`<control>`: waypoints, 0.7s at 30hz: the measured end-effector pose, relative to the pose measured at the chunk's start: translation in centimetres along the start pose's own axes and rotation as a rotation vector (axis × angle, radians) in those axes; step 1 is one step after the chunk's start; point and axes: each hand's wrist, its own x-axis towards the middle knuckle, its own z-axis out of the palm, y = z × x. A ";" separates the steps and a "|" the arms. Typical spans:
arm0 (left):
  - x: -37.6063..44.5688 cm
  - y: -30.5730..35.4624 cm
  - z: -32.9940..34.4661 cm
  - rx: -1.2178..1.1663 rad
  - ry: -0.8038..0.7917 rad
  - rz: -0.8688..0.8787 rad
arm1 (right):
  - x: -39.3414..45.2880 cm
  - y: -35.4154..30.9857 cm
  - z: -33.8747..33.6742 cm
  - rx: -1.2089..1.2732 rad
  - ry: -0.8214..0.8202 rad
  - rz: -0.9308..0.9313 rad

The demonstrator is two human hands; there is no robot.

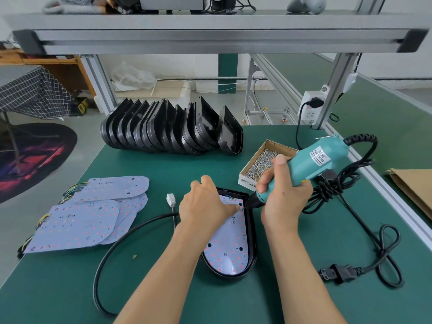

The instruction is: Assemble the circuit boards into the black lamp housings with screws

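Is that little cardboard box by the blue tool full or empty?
Full, or nearly so. The open-topped cardboard box shows a heap of small silver screws covering its whole floor, up close to the rim.

bare mat (191, 169) lies between housing row (170, 129) and hands; screw box (266, 163) and tangled cord (336, 183) crowd the right side.

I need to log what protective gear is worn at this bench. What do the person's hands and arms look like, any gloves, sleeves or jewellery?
Both the left hand and the right hand are bare, with no gloves. Both forearms are uncovered up to the frame edge, so no sleeves show. No rings, watch or wrist strap are visible. The nails look short and unpainted.
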 end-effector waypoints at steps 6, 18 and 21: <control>0.0 -0.1 0.0 0.000 0.003 -0.002 | 0.0 0.0 0.1 -0.014 -0.005 -0.006; 0.1 -0.2 0.2 -0.016 -0.002 -0.003 | -0.3 -0.1 0.1 -0.004 -0.038 0.004; 0.2 -0.3 0.2 -0.020 0.002 -0.001 | -0.2 -0.1 0.1 0.004 -0.033 0.008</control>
